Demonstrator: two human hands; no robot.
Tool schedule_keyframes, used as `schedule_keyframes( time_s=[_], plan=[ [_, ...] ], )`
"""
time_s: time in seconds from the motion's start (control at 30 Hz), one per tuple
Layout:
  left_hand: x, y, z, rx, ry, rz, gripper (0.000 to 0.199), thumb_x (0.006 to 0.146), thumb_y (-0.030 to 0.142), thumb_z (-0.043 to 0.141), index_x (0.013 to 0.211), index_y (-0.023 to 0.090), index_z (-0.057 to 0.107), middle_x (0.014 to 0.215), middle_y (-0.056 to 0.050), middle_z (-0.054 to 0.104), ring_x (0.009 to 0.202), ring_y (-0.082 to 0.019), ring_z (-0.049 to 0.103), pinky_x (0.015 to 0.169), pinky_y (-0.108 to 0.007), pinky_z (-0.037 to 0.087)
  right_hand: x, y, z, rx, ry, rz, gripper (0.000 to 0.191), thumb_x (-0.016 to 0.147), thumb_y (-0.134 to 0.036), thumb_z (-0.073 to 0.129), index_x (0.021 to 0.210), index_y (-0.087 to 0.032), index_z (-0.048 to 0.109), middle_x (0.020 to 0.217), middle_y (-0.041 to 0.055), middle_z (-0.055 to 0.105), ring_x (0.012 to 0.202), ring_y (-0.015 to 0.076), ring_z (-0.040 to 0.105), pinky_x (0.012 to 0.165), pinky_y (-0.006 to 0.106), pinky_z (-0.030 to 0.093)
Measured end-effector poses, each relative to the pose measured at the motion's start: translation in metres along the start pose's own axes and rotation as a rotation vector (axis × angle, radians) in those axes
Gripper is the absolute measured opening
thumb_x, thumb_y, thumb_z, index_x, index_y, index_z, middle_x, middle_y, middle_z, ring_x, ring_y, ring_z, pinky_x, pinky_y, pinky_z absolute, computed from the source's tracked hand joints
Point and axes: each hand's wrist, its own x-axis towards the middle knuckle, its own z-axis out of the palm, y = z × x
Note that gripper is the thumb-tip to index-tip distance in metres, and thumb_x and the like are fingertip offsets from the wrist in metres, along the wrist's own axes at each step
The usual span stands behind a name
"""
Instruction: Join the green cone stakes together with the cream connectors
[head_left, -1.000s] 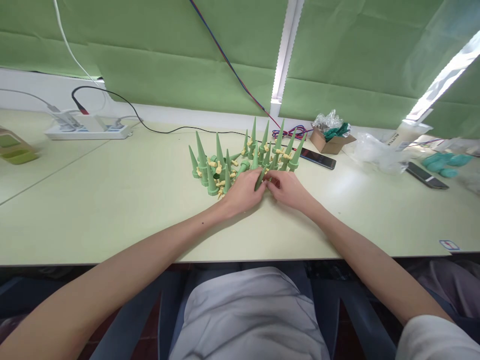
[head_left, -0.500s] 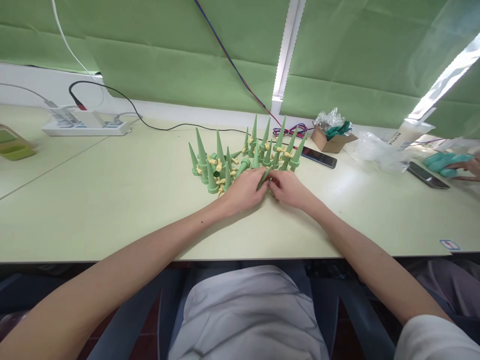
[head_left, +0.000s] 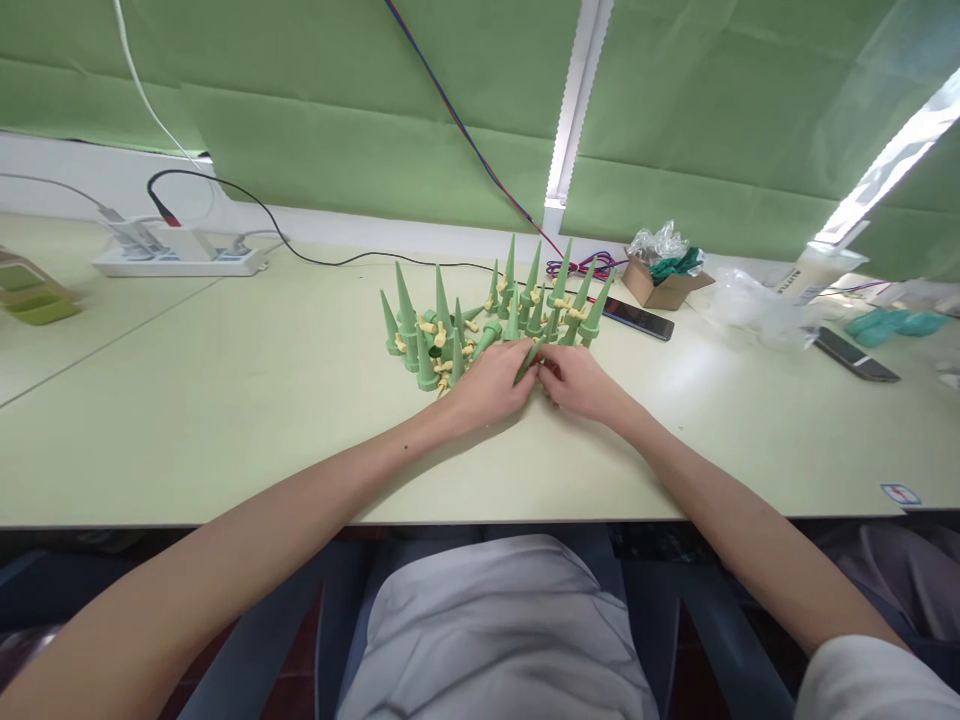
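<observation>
Where the two hands meet, around the middle of the table [head_left: 247, 400] between its far and near edges, the left hand [head_left: 495, 385] has its thumb and fingers closed around a dark green spike [head_left: 528, 362], which leans with its tip up and toward the right. The right hand [head_left: 574, 378] has its fingers bunched together just beside that spike, close to the left fingertips; whether they pinch a part cannot be told, as the fingers hide the spot.

Just beyond the hands, toward the far edge, stand green spikes with yellow valve pieces, in a left cluster [head_left: 427, 365] and a right cluster [head_left: 559, 290]. Most are upright, tips up; a few in the left cluster lie tilted among the others.

Along the far edge, left of the clusters, lies a white power strip [head_left: 180, 262], with a black cable [head_left: 352, 259] running right behind them. Behind the right cluster is a coil of red and blue wire [head_left: 589, 265]. To its right come a dark phone [head_left: 637, 319], a small open cardboard box [head_left: 664, 286] holding green and clear plastic, a clear plastic bag [head_left: 757, 310], a second phone [head_left: 856, 354] and a teal bundle [head_left: 894, 326]. A small sticker [head_left: 900, 494] sits by the near edge, toward the right.
</observation>
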Motion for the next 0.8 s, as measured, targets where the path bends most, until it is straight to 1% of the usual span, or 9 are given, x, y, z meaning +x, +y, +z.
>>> schedule_keyframes(
  time_s=[0.23,0.43,0.6,0.8],
  plan=[
    [-0.0001,-0.0008,0.0002,0.001,0.006,0.012,0.013,0.095,0.017,0.045,0.087,0.018,0.055,0.087,-0.006,0.066,0.079,-0.02,0.06,0.073,-0.032,0.044,0.0002,-0.0003,-0.0002,0.008,-0.01,0.008,0.018,0.083,-0.01,0.043,0.077,-0.021,0.055,0.067,0.0034,0.067,0.063,0.0194,0.058,0.068,0.03,0.042],
    [-0.0001,-0.0002,-0.0005,-0.025,-0.01,0.009,0.013,0.096,0.018,0.045,0.089,0.018,0.056,0.089,-0.006,0.066,0.079,-0.02,0.059,0.071,-0.031,0.044,0.0003,-0.0004,-0.0003,0.014,-0.006,0.005,0.018,0.083,-0.01,0.042,0.076,-0.022,0.053,0.063,0.0017,0.065,0.059,0.019,0.056,0.066,0.03,0.041],
    [-0.0003,-0.0012,0.0007,-0.016,-0.009,0.003,0.013,0.097,0.02,0.045,0.091,0.019,0.056,0.09,-0.006,0.067,0.081,-0.02,0.06,0.07,-0.031,0.044,0.0002,0.0004,0.0002,0.001,-0.005,-0.011,0.019,0.084,-0.01,0.042,0.078,-0.022,0.055,0.06,0.0009,0.063,0.057,0.0194,0.055,0.065,0.03,0.04],
    [0.0003,-0.0019,0.0013,-0.009,-0.005,0.015,0.014,0.097,0.021,0.044,0.089,0.019,0.055,0.088,-0.006,0.066,0.078,-0.02,0.059,0.068,-0.031,0.042,0.0001,-0.0003,-0.001,-0.025,-0.031,0.009,0.02,0.085,-0.009,0.042,0.083,-0.02,0.059,0.067,0.0036,0.067,0.061,0.0205,0.056,0.069,0.031,0.041]
  ],
)
